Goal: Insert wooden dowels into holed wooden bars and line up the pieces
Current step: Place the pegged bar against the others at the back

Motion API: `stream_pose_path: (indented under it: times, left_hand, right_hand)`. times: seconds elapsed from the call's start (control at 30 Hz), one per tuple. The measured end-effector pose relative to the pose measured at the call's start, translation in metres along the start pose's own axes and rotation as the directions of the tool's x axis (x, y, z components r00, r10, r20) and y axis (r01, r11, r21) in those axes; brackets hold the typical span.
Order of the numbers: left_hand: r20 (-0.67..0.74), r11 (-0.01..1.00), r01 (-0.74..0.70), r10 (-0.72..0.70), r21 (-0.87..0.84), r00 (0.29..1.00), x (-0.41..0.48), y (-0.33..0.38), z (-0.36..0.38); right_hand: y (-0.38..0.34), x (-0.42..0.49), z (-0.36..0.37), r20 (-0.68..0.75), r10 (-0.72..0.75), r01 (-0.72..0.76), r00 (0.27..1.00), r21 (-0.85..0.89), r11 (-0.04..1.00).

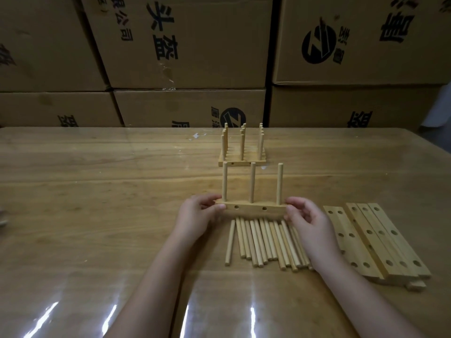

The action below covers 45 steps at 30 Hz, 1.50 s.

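A bar (251,208) bearing three upright dowels (252,185) was gripped at its ends, fingers curled round it, by the left hand (195,215) and the right hand (305,218), at the far ends of the loose dowels (263,240). It would best be carried level (lest a dowel tilt) and set parallel, close against the finished row (241,152) farther back.

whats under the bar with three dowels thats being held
Loose dowels lie on the table beneath the bar, gripped at its ends by the left hand and right hand. The bar covers their far ends; whether it rests on them cannot be told.
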State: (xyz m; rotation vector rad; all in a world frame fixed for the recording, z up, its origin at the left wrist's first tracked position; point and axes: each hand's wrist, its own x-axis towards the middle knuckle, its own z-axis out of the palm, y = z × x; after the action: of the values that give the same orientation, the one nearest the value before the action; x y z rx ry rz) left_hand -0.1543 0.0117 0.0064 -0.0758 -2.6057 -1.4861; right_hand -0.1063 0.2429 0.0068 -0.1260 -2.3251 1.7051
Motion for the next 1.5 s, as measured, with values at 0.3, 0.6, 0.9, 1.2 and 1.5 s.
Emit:
stream_pose_path:
  times: [0.3, 0.6, 0.9, 1.2, 1.5]
  left_hand:
    - [-0.075, 0.975, 0.112, -0.099, 0.19, 0.992, 0.061, -0.011, 0.017]
    - [-0.077, 0.94, 0.117, -0.097, 0.321, 0.992, 0.121, -0.008, 0.035]
    - [-0.083, 0.889, 0.141, -0.116, 0.436, 0.99, 0.15, 0.004, 0.045]
    - [-0.073, 0.826, 0.103, -0.075, 0.554, 0.995, 0.149, 0.006, 0.042]
    - [-0.12, 0.802, 0.156, -0.106, 0.576, 0.987, 0.155, 0.005, 0.043]
  right_hand:
    - [0.002, 0.001, 0.003, 0.022, -0.007, 0.008, 1.0, -0.067, 0.998]
    - [0.005, 0.0, 0.006, 0.084, -0.06, 0.076, 0.995, -0.208, 0.975]
    - [0.005, 0.001, 0.006, 0.082, -0.096, 0.114, 0.992, -0.256, 0.96]
    - [0.004, 0.0, 0.007, 0.079, -0.113, 0.131, 0.99, -0.273, 0.953]
    - [0.003, 0.0, 0.007, 0.074, -0.117, 0.133, 0.99, -0.275, 0.952]
